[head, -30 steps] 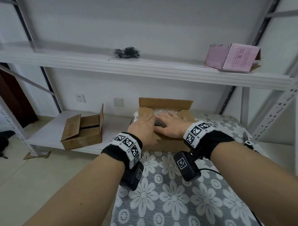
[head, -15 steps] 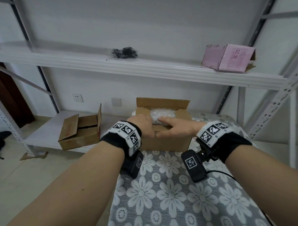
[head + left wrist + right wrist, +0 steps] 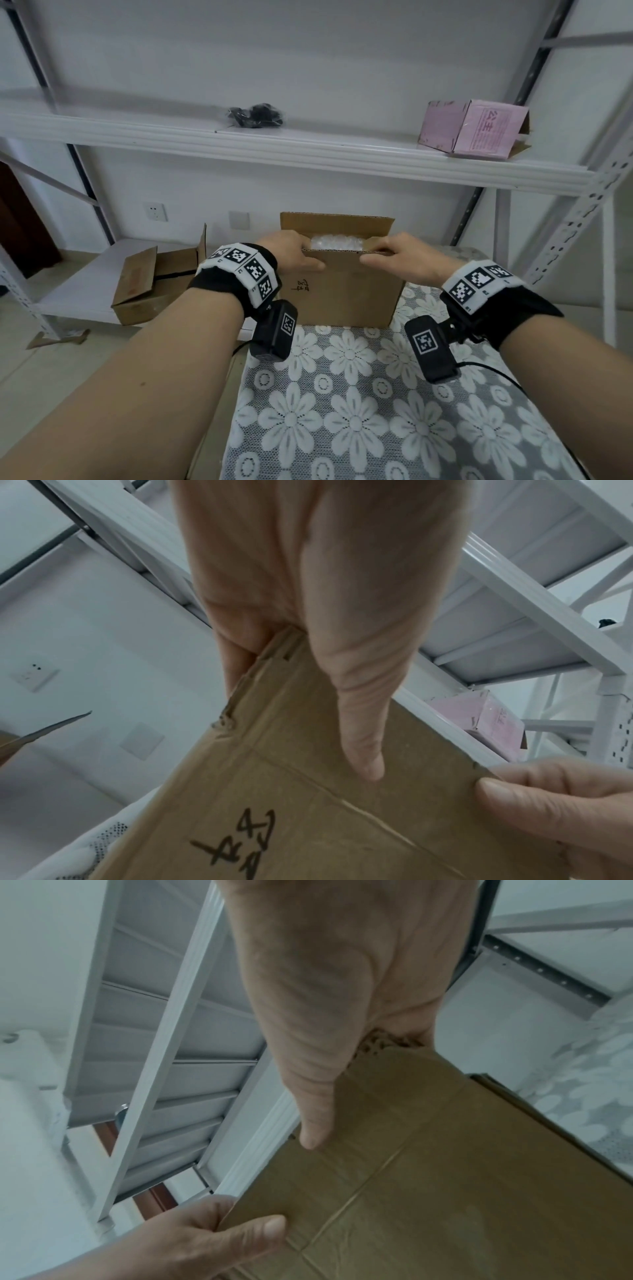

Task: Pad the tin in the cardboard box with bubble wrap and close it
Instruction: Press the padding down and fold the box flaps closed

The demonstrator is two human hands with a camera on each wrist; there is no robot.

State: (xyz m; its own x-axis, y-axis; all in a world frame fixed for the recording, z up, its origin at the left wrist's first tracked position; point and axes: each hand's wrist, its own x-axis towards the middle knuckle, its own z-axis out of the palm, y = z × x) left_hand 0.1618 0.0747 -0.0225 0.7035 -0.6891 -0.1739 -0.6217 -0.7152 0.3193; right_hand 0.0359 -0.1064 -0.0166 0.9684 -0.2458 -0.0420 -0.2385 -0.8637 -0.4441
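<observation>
The brown cardboard box (image 3: 346,291) stands at the far end of the flowered table, its near flap raised upright and its far flap (image 3: 335,221) also standing. Clear bubble wrap (image 3: 335,242) fills the top of the box; the tin is hidden under it. My left hand (image 3: 294,255) pinches the near flap's left top corner, thumb on the outside (image 3: 359,739). My right hand (image 3: 394,257) pinches the right top corner the same way, thumb outside (image 3: 315,1123). Black handwriting (image 3: 236,842) marks the box's front face.
A second, open cardboard box (image 3: 157,284) lies on the low shelf at the left. On the upper shelf (image 3: 308,150) sit a pink box (image 3: 476,128) and a black bundle (image 3: 255,116). The grey flowered tablecloth (image 3: 359,411) covers the table. A shelf upright (image 3: 582,212) stands at the right.
Both hands left the bubble wrap inside the box, moved to the near flap's two top corners and lifted it upright. The head view has come closer to the box.
</observation>
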